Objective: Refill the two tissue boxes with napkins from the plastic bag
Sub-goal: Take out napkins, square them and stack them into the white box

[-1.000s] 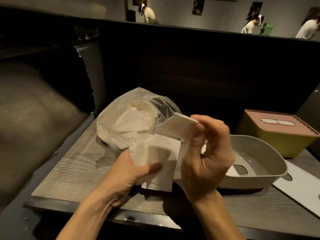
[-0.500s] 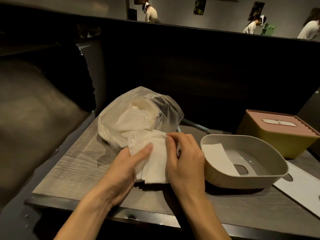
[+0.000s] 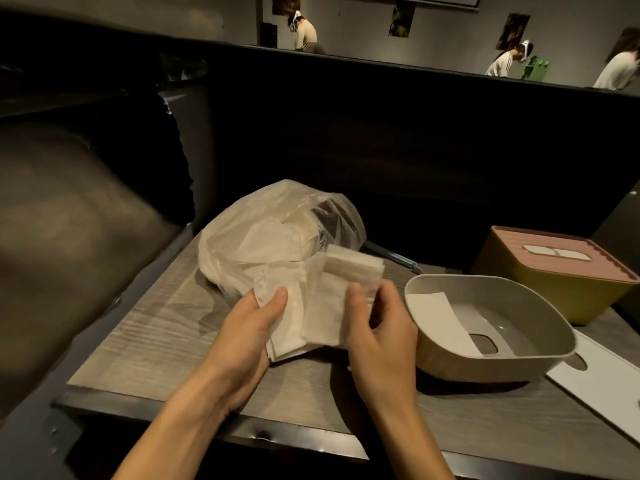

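Paper napkins gripped by both hands; two tissue boxes, one plastic bag.

A wood-grain table with a dark metal edge occupies the near centre. A dark padded bench seat runs along the left side. A dark partition wall stands at the far edge of the table. A thin metal rod lies on the table at the partition base. Beyond the partition, three people in light tops are visible, and posters hang on the grey far wall.
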`<state>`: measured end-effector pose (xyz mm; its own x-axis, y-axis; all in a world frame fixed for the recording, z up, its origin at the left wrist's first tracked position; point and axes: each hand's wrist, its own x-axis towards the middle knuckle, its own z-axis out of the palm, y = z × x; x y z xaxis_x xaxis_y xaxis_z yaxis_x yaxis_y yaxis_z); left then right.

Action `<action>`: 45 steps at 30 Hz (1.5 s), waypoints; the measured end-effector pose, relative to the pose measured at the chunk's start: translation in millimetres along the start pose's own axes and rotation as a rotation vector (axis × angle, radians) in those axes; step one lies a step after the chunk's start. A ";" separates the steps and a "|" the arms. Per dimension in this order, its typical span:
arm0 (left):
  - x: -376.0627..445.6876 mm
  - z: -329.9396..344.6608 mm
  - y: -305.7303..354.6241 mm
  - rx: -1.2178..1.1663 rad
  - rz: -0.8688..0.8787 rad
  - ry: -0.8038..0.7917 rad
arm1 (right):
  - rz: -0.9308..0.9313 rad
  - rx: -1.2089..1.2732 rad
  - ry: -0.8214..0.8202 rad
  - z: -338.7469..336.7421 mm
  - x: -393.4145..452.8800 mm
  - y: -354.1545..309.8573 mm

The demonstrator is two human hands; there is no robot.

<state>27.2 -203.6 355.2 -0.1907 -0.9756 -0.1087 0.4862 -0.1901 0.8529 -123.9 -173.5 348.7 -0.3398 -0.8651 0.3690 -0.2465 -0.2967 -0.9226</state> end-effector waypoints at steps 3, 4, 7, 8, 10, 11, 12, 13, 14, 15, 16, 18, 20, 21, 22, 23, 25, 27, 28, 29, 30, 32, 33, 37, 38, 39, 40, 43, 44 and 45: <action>0.7 1.3 -0.6 0.022 -0.019 0.009 | -0.009 0.255 -0.042 1.4 0.7 -5.4; 0.1 1.9 -0.4 0.020 -0.020 0.013 | 0.002 0.285 -0.091 3.9 0.9 -5.9; -2.5 4.3 2.5 -0.043 -0.043 -0.050 | 0.010 0.192 -0.177 14.3 1.4 -4.2; -4.2 5.0 4.1 -0.063 -0.054 -0.099 | 0.004 0.134 -0.189 17.0 1.0 -3.2; -5.8 5.8 5.0 -0.064 -0.075 -0.165 | -0.005 0.024 -0.205 18.6 1.5 -0.5; -6.2 5.8 4.7 -0.030 -0.070 -0.164 | -0.005 -0.011 -0.216 18.4 1.5 0.7; -5.3 5.7 3.7 0.024 -0.058 -0.157 | -0.006 -0.038 -0.232 17.6 1.7 1.5; -4.4 5.2 2.5 0.070 -0.052 -0.143 | -0.009 -0.065 -0.249 16.3 1.0 1.9; -3.6 4.9 1.5 0.102 -0.045 -0.131 | -0.008 -0.087 -0.267 14.8 -0.1 1.7; -3.6 4.9 1.0 0.104 -0.049 -0.119 | -0.002 -0.099 -0.280 12.7 -2.0 1.3; -3.4 4.3 0.6 0.084 -0.058 -0.112 | 0.010 -0.113 -0.282 9.8 -4.1 1.3; -4.8 4.2 3.8 0.011 -0.083 -0.094 | 0.046 -0.156 -0.248 2.2 -7.4 2.7; -7.1 3.6 7.2 -0.061 -0.106 -0.122 | 0.109 -0.154 -0.251 -5.1 -8.8 3.8; -8.6 2.1 7.1 -0.082 -0.116 -0.125 | 0.142 -0.144 -0.294 -7.8 -10.4 3.1; -8.3 2.1 7.2 -0.079 -0.112 -0.133 | 0.155 -0.128 -0.340 -10.3 -10.2 1.0; -8.7 1.4 7.3 -0.077 -0.113 -0.125 | 0.168 -0.093 -0.379 -11.1 -10.8 0.3; -9.3 -0.4 6.9 -0.064 -0.099 -0.158 | 0.180 0.011 -0.369 -15.8 -11.6 -1.5; -11.3 -3.8 7.8 0.004 -0.074 -0.211 | 0.183 0.112 -0.300 -22.4 -12.7 -1.4; -10.9 -7.0 6.9 0.057 -0.049 -0.230 | 0.180 0.157 -0.263 -25.7 -13.8 -1.4; -12.2 -9.5 6.5 0.120 -0.011 -0.224 | 0.177 0.192 -0.240 -28.6 -15.6 -0.6; -12.0 -14.1 4.3 0.195 0.046 -0.213 | 0.172 0.201 -0.231 -30.9 -17.1 -0.7; -11.4 -22.8 -0.1 0.361 0.151 -0.139 | 0.150 0.148 -0.238 -31.5 -17.5 -0.7; -12.0 -24.2 -3.8 0.443 0.188 -0.110 | 0.148 0.105 -0.248 -31.2 -18.5 2.5; -11.5 -22.9 -12.4 0.702 0.250 -0.104 | 0.187 -0.048 -0.294 -26.3 -15.8 12.0; -12.0 -21.5 -13.3 0.724 0.246 -0.101 | 0.191 -0.061 -0.301 -26.2 -15.7 12.0; -12.3 -21.4 -14.2 0.737 0.247 -0.095 | 0.195 -0.062 -0.310 -26.1 -15.4 11.3; -12.9 -20.5 -14.8 0.747 0.246 -0.096 | 0.195 -0.057 -0.325 -26.6 -15.6 9.4; -14.1 -15.0 -17.6 0.754 0.264 -0.127 | 0.179 -0.058 -0.389 -21.9 -15.4 4.5; -15.2 -12.5 -18.0 0.749 0.274 -0.148 | 0.165 -0.073 -0.397 -20.3 -15.4 4.1; -15.7 -11.1 -18.8 0.744 0.293 -0.161 | 0.154 -0.077 -0.391 -19.6 -15.5 4.6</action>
<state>30.6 -186.0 335.2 -0.2919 -0.9358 0.1976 -0.1475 0.2482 0.9574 -137.6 -153.6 341.0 -0.0116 -0.9896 0.1431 -0.2920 -0.1336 -0.9471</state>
